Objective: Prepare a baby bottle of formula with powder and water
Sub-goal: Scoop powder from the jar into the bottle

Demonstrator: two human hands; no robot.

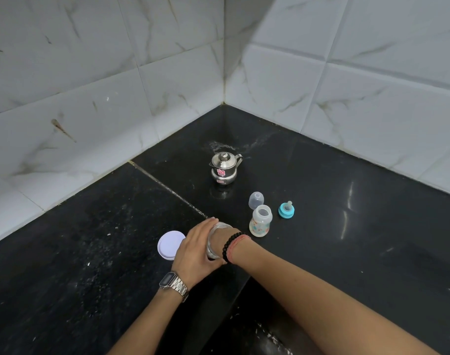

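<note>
Bottle (260,221) is standing upright and uncapped on a black polished stone countertop (347,226), just to the 3 o'clock side of a clear jar (213,242) both hands are busy with. Its clear dome cap (256,200) lies right behind it at 12 o'clock, and the teal ring with the nipple (286,210) sits near it at about 2 o'clock, not touching. Further back towards the corner, roughly 11 o'clock from the bottle, there's a little steel kettle (223,168) with its lid on and a pink sticker on the belly.

Left hand (195,248), with a metal watch on the wrist, is wrapped around the side of the jar, fingers curled on it. Right hand (220,238) goes down into the jar's mouth, so honestly can't tell whether those fingers are spread or pinching anything; you only see the wrist with a black bead bracelet. The jar's white lid (169,244) lies flat at 9 o'clock from the jar, just beside the left hand.

Counter runs into a corner of white marble-look wall tiles (90,85), with a grout seam cutting diagonally across the slab and pale dusty specks all over it.
</note>
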